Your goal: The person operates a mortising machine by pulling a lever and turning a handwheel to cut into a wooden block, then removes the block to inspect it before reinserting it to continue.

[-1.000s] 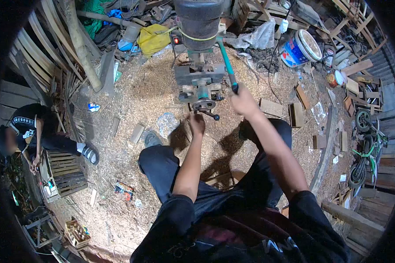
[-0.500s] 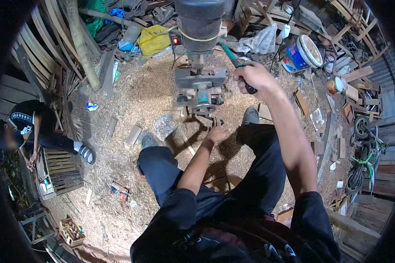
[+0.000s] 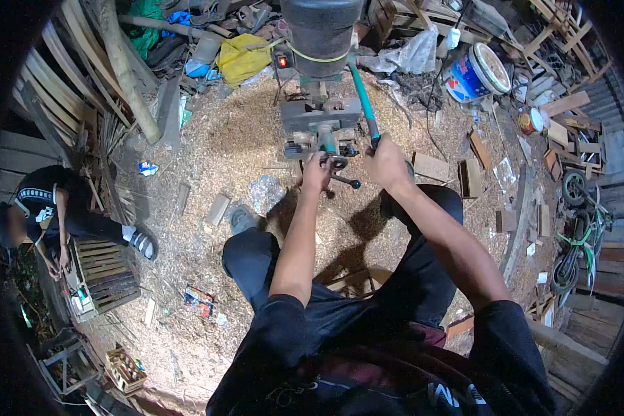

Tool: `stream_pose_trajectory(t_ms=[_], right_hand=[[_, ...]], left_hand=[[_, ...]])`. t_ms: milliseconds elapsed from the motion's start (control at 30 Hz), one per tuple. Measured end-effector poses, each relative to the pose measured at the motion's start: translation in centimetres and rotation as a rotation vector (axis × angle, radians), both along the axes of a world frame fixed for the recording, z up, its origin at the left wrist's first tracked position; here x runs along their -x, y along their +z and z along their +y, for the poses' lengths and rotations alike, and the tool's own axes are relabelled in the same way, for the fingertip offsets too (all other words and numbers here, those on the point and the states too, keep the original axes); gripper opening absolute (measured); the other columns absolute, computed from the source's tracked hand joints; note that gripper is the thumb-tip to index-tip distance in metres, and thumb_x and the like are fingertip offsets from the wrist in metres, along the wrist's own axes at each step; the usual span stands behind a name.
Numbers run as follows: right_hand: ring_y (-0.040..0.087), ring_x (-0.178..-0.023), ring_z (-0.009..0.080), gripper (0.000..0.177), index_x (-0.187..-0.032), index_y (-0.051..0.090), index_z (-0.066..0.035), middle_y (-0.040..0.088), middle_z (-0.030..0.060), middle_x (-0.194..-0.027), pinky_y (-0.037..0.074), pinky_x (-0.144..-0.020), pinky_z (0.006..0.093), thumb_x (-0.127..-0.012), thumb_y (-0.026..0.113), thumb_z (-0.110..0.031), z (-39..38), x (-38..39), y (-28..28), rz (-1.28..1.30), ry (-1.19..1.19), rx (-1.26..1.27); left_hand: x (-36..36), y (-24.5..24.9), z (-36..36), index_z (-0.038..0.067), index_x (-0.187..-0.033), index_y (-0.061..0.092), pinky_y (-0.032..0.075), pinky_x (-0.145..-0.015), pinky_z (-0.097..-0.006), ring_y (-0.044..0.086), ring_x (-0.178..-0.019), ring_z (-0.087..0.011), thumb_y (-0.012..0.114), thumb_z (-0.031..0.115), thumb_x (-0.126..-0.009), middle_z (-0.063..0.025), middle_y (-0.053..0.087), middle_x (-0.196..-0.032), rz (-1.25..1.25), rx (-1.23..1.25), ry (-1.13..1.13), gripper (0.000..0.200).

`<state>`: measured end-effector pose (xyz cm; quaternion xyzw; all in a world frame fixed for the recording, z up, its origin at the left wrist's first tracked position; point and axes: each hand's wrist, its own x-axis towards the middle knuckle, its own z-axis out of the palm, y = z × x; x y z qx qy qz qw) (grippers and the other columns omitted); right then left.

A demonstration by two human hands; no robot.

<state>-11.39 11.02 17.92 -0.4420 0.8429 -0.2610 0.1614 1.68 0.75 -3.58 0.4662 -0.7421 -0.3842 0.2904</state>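
Observation:
In front of me stands a machine like a drill press, with a dark rounded housing (image 3: 320, 35) and a vise-like metal block (image 3: 319, 114) under it. My right hand (image 3: 388, 165) is closed round the dark lower end of its long green lever (image 3: 362, 97). My left hand (image 3: 316, 173) has its fingers curled on the rim of the small handwheel (image 3: 337, 163) at the front of the block. Just right of that hand, a crank handle (image 3: 347, 182) with a black knob sticks out. What the block holds is hard to make out.
Wood shavings (image 3: 222, 145) cover the floor. Another person (image 3: 45, 201) sits at the left beside a slatted crate (image 3: 107, 270). On the right are a paint bucket (image 3: 475, 73), wood blocks (image 3: 469, 179) and a small green motorbike (image 3: 582, 239). A yellow sack (image 3: 245, 61) lies behind.
My right hand has brought the lever's end down and toward me. My left hand has moved up and left from below the crank onto the handwheel.

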Motion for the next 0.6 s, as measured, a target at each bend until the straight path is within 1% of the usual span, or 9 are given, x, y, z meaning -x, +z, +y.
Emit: stream_pose_trajectory(t_ms=[100, 133, 200, 267, 367, 400, 500, 600], right_hand=[[0.06, -0.08, 0.0495, 0.034, -0.094, 0.047, 0.011, 0.06, 0.0319, -0.08, 0.049, -0.073, 0.0527, -0.072, 0.065, -0.008, -0.5, 0.1, -1.1, 0.041, -0.022, 0.003], [0.061, -0.08, 0.0494, 0.035, -0.095, 0.047, 0.011, 0.06, 0.0316, -0.078, 0.049, -0.072, 0.0529, -0.072, 0.066, -0.008, -0.4, -0.1, -1.5, 0.048, -0.035, -0.001], [0.061, -0.078, 0.0493, 0.035, -0.096, 0.047, 0.011, 0.06, 0.0317, -0.078, 0.049, -0.071, 0.0533, -0.073, 0.065, -0.009, -0.1, -0.1, -2.6, 0.046, -0.034, 0.005], [0.061, -0.078, 0.0491, 0.035, -0.098, 0.045, 0.011, 0.06, 0.0322, -0.078, 0.049, -0.071, 0.0537, -0.076, 0.064, -0.008, 0.0, -0.3, -3.2, 0.018, -0.004, 0.032], [0.061, -0.078, 0.0491, 0.033, -0.101, 0.043, 0.009, 0.06, 0.0322, -0.078, 0.049, -0.071, 0.0541, -0.079, 0.061, -0.007, 0.3, -1.3, -3.2, -0.015, -0.036, 0.042], [0.06, -0.078, 0.0492, 0.033, -0.102, 0.042, 0.009, 0.06, 0.0321, -0.078, 0.048, -0.071, 0.0543, -0.08, 0.06, -0.008, 0.2, -1.2, -3.7, -0.02, -0.043, 0.039], [0.06, -0.078, 0.0496, 0.033, -0.103, 0.041, 0.007, 0.06, 0.0319, -0.078, 0.048, -0.07, 0.055, -0.081, 0.059, -0.008, 0.5, -1.2, -5.7, -0.052, -0.068, 0.017], [0.06, -0.079, 0.05, 0.034, -0.104, 0.041, 0.007, 0.06, 0.032, -0.079, 0.047, -0.07, 0.0556, -0.081, 0.06, -0.009, 0.2, -1.0, -6.6, -0.079, -0.081, 0.014]], left_hand=[[0.6, -0.6, -0.5, 0.001, -0.106, 0.061, 0.05, -0.085, -0.0402, 0.063, -0.095, -0.0357, 0.066, 0.022, -0.086, -0.0207, 0.062, -0.1, -0.016, 0.031, 0.006, 0.029], [1.0, -0.9, -0.4, 0.0, -0.1, 0.061, 0.05, -0.082, -0.0392, 0.063, -0.092, -0.0354, 0.067, 0.017, -0.084, -0.0202, 0.062, -0.096, 0.058, 0.023, 0.04, 0.024], [1.4, -1.5, -0.4, 0.0, -0.099, 0.061, 0.05, -0.081, -0.039, 0.063, -0.091, -0.0357, 0.067, 0.015, -0.084, -0.0203, 0.062, -0.096, 0.073, 0.026, 0.047, 0.022], [1.1, -0.5, -0.1, 0.0, -0.098, 0.061, 0.05, -0.078, -0.0397, 0.063, -0.09, -0.0362, 0.068, 0.013, -0.083, -0.0195, 0.062, -0.094, 0.051, 0.047, 0.052, 0.021], [0.9, 0.6, 0.3, 0.002, -0.093, 0.06, 0.045, -0.082, -0.0448, 0.057, -0.091, -0.0398, 0.07, 0.016, -0.081, -0.0199, 0.061, -0.09, 0.141, 0.056, 0.069, 0.021], [1.0, 1.0, 0.5, 0.002, -0.092, 0.06, 0.045, -0.082, -0.0453, 0.057, -0.09, -0.0394, 0.07, 0.015, -0.08, -0.0195, 0.061, -0.09, 0.152, -0.008, 0.088, 0.021], [1.2, -0.1, 0.2, 0.002, -0.093, 0.06, 0.045, -0.081, -0.0458, 0.057, -0.09, -0.0392, 0.07, 0.014, -0.08, -0.0188, 0.06, -0.091, 0.143, 0.002, 0.084, 0.02], [1.2, -0.1, 0.3, 0.002, -0.093, 0.06, 0.044, -0.081, -0.0464, 0.057, -0.089, -0.0394, 0.07, 0.013, -0.079, -0.018, 0.059, -0.09, 0.136, 0.002, 0.091, 0.02]])
